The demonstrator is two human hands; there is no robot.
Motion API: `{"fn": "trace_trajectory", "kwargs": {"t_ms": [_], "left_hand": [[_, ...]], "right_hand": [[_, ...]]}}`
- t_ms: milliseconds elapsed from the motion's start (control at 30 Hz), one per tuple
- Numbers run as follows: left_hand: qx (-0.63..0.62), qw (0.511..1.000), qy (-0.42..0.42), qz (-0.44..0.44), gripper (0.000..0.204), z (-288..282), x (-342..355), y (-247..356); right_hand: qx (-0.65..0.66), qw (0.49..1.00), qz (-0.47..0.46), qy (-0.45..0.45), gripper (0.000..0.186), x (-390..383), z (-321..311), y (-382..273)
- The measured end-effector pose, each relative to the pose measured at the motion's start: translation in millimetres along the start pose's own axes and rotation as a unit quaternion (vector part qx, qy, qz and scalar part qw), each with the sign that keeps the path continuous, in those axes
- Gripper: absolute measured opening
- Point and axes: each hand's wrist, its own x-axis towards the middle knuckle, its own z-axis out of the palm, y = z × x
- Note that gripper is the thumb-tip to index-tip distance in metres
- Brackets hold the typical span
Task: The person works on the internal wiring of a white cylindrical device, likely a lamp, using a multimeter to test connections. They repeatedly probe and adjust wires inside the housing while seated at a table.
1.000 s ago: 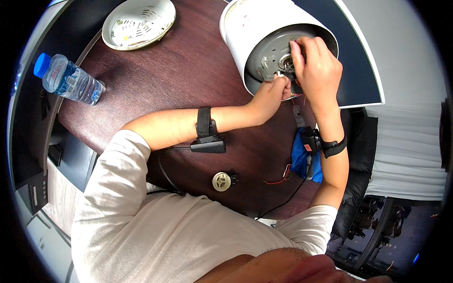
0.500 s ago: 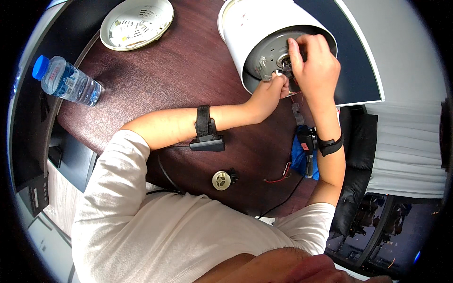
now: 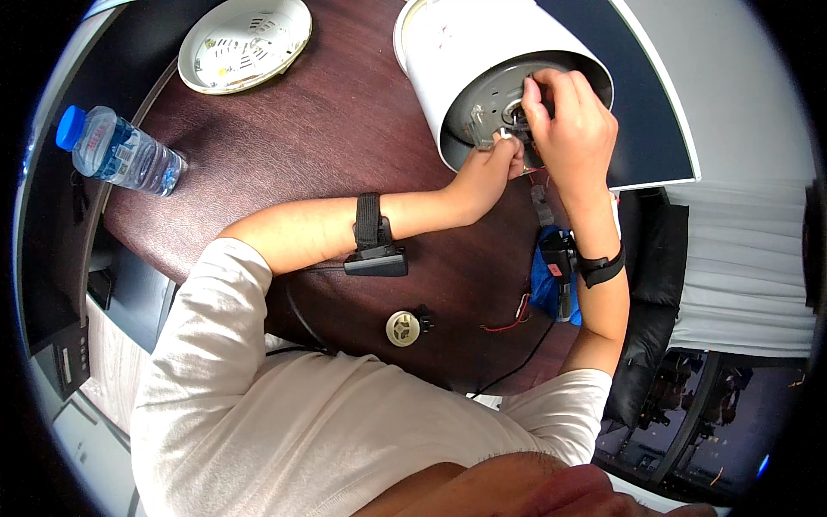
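A white cylindrical appliance housing (image 3: 469,47) lies on its side at the far right, its open end toward me. Inside it shows a grey metal base (image 3: 491,95) with holes and a round central fitting. Low in the opening, my left hand (image 3: 489,172) is closed with its fingertips round a small white piece (image 3: 506,133), perhaps a connector; a clear plastic part sits beside it. Over the upper right of the base, my right hand (image 3: 575,125) has thumb and forefinger bent together at a small dark piece that I cannot make out. Thin red wires hang below the rim.
A round white vented cover (image 3: 207,69) lies at the far left, near a blue-capped water bottle (image 3: 129,155). A small cream round part (image 3: 402,328) and a loose red wire (image 3: 504,327) are near me. Under my right forearm are a black device (image 3: 560,258) and something blue.
My right thumb and forefinger have come closer together over the metal base. My left hand keeps its grip, and the whole view has shifted slightly.
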Motion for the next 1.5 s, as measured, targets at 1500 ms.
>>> {"fn": "trace_trajectory", "kwargs": {"t_ms": [1500], "left_hand": [[-0.166,0.985,-0.019,-0.049,0.022,-2.7,17.6,20.5]], "right_hand": [[0.459,0.863,0.155,-0.147,0.018,31.9,28.2,57.1]]}}
